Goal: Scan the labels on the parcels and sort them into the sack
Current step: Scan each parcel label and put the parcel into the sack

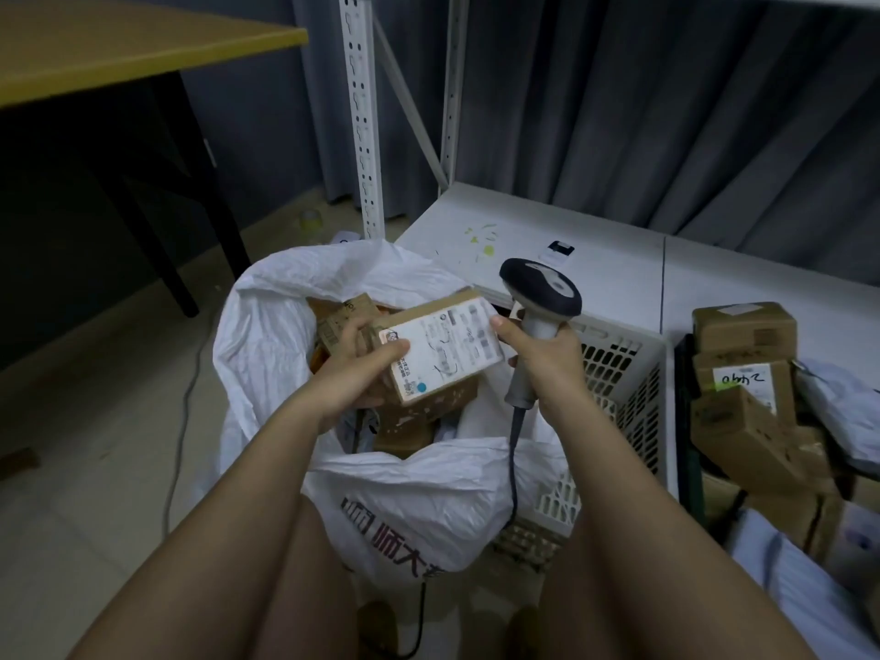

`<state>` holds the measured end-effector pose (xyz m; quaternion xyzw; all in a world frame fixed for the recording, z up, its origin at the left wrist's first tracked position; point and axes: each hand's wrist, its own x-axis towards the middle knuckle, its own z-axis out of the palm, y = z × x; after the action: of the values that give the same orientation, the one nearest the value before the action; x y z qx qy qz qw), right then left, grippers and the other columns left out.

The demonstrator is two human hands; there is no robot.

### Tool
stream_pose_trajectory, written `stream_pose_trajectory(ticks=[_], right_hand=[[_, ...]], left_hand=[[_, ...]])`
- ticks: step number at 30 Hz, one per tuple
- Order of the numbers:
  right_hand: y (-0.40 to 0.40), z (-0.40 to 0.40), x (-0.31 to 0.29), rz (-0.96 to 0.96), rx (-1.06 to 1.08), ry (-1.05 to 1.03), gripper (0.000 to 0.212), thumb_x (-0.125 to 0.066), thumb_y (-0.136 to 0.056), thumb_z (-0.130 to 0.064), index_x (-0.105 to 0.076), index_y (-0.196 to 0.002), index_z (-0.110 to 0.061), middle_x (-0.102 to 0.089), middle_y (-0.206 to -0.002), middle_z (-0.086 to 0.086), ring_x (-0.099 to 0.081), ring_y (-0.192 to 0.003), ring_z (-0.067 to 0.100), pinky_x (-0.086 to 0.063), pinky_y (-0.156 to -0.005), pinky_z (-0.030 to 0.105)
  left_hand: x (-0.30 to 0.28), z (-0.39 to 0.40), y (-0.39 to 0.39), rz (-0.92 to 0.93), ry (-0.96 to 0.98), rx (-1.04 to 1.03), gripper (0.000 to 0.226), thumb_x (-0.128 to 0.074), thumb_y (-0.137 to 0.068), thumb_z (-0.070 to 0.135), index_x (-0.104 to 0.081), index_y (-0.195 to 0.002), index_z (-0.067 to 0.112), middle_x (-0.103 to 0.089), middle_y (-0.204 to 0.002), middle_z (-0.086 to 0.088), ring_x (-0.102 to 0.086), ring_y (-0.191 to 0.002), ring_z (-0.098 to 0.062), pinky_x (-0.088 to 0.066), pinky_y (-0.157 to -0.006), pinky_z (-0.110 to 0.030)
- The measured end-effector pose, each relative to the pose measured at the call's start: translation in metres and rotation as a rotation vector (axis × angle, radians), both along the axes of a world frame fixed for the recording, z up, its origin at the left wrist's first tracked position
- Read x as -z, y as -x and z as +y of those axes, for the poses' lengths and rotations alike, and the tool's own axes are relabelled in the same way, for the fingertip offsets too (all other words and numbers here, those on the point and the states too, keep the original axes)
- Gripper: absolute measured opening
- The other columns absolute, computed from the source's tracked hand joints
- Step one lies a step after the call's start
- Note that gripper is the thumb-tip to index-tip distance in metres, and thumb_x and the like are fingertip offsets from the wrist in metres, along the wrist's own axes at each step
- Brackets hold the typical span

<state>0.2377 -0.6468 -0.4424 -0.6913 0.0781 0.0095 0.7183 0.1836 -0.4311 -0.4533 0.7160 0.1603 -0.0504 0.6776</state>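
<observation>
Two bare forearms reach forward and down from the bottom edge, meeting over the open mouth of a white sack (419, 497).

Left hand (355, 369): palm turned inward, thumb laid flat across the near left corner of the label, fingers (350, 333) curled round the far left side of a small cardboard parcel (440, 354). Firm hold.

Parcel: held above the sack opening, white label (445, 347) facing up toward the camera. Long axis runs from lower left to upper right; label face tilted slightly toward the right hand.

Right hand (543, 354): wrist upright, fingers wrapped round the grey handle of a barcode scanner (540, 297). Thumb tip touches the parcel's right edge. Scanner stands nearly vertical, dark head on top, nose pointing left and away; its cable (513, 469) hangs down from the handle base across the sack front.

Inside the sack: several more brown boxes (405, 431), partly hidden under the held parcel.

Right of the sack: white plastic basket (633, 393) with slotted walls, touching the sack. Further right, a heap of cardboard boxes (747, 373), one with handwriting on its label. All sit against a low white shelf (524, 231). Upper left: yellow-topped desk (119, 45) with black legs. Grey curtain (666, 111) behind.
</observation>
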Motion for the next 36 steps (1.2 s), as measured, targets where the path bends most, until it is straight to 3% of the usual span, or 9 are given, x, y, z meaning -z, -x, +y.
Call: stream_pose_trajectory(ticks=[6, 8, 12, 14, 18, 21, 24, 29, 36], right_hand=[[0.003, 0.014, 0.005, 0.022, -0.037, -0.067, 0.036, -0.083, -0.076, -0.02, -0.064, -0.105, -0.011, -0.073, -0.1, 0.004, -0.071, -0.079, 0.009, -0.052, -0.053, 0.018], [0.0, 0.016, 0.007, 0.036, -0.016, -0.051, 0.051, -0.085, -0.072, -0.015, -0.061, -0.115, -0.004, -0.072, -0.106, 0.007, -0.071, -0.082, 0.011, -0.054, -0.056, 0.02], [-0.006, 0.012, 0.01, 0.02, -0.053, -0.001, 0.053, -0.085, -0.072, -0.009, -0.059, -0.118, -0.006, -0.072, -0.107, 0.005, -0.072, -0.092, 0.02, -0.059, -0.068, 0.031], [-0.006, 0.011, 0.01, 0.001, -0.106, 0.028, 0.051, -0.083, -0.074, -0.005, -0.058, -0.118, -0.005, -0.073, -0.105, 0.007, -0.073, -0.087, 0.018, -0.06, -0.063, 0.03], [-0.005, 0.011, 0.013, -0.02, -0.188, 0.124, 0.042, -0.081, -0.078, -0.014, -0.06, -0.113, -0.005, -0.074, -0.1, 0.004, -0.073, -0.085, 0.014, -0.062, -0.072, 0.036], [0.001, 0.011, 0.011, -0.026, -0.152, 0.1, 0.03, -0.076, -0.084, -0.022, -0.06, -0.107, -0.012, -0.07, -0.091, -0.004, -0.069, -0.08, 0.005, -0.054, -0.063, 0.02], [0.005, 0.009, 0.009, 0.04, -0.162, 0.061, 0.035, -0.076, -0.083, -0.028, -0.062, -0.11, -0.01, -0.071, -0.088, -0.002, -0.068, -0.077, 0.009, -0.051, -0.062, 0.019], [0.02, 0.006, 0.003, 0.12, -0.411, 0.064, 0.016, -0.078, -0.081, -0.018, -0.063, -0.087, -0.016, -0.062, -0.054, -0.016, -0.058, -0.051, -0.002, -0.045, -0.051, 0.014], [0.033, -0.006, -0.015, 0.043, -0.444, 0.088, 0.02, -0.081, -0.078, -0.014, -0.062, -0.073, -0.02, -0.059, -0.048, -0.015, -0.053, -0.046, -0.003, -0.041, -0.047, 0.014]], left_hand=[[0.001, -0.012, -0.007, 0.021, 0.147, -0.048, 0.052, -0.073, -0.082, 0.027, -0.036, -0.117, 0.018, -0.059, -0.113, -0.004, -0.066, -0.099, -0.019, -0.056, -0.075, -0.031], [0.0, -0.016, -0.006, 0.02, 0.158, 0.027, 0.062, -0.078, -0.07, 0.044, -0.041, -0.111, 0.017, -0.061, -0.111, -0.005, -0.067, -0.095, -0.015, -0.056, -0.074, -0.029], [0.003, -0.005, -0.01, 0.049, -0.101, 0.028, 0.096, -0.07, -0.047, 0.081, -0.044, -0.123, 0.029, -0.056, -0.124, 0.006, -0.057, -0.113, -0.016, -0.044, -0.103, -0.043], [0.005, -0.004, -0.01, 0.073, -0.151, 0.11, 0.106, -0.073, -0.053, 0.073, -0.033, -0.141, 0.032, -0.052, -0.13, 0.009, -0.054, -0.118, -0.015, -0.041, -0.106, -0.041], [0.012, -0.008, -0.012, 0.082, -0.205, 0.208, 0.059, -0.072, -0.081, 0.037, -0.046, -0.132, 0.023, -0.063, -0.111, 0.006, -0.063, -0.102, -0.011, -0.051, -0.094, -0.034], [0.021, 0.002, -0.019, 0.088, -0.248, 0.102, 0.068, -0.076, -0.069, 0.05, -0.049, -0.128, 0.027, -0.063, -0.117, 0.007, -0.062, -0.105, -0.014, -0.05, -0.096, -0.038], [0.034, 0.012, -0.027, 0.053, -0.201, -0.023, 0.07, -0.078, -0.071, 0.041, -0.051, -0.133, 0.023, -0.064, -0.12, 0.005, -0.063, -0.105, -0.015, -0.052, -0.095, -0.041], [0.053, 0.02, -0.04, 0.059, -0.142, -0.093, 0.064, -0.08, -0.069, 0.034, -0.055, -0.126, 0.023, -0.067, -0.116, 0.002, -0.065, -0.104, -0.018, -0.051, -0.096, -0.044], [0.069, 0.031, -0.061, 0.016, -0.068, -0.121, 0.068, -0.078, -0.066, 0.029, -0.054, -0.129, 0.02, -0.068, -0.117, -0.003, -0.066, -0.105, -0.021, -0.049, -0.098, -0.047]])
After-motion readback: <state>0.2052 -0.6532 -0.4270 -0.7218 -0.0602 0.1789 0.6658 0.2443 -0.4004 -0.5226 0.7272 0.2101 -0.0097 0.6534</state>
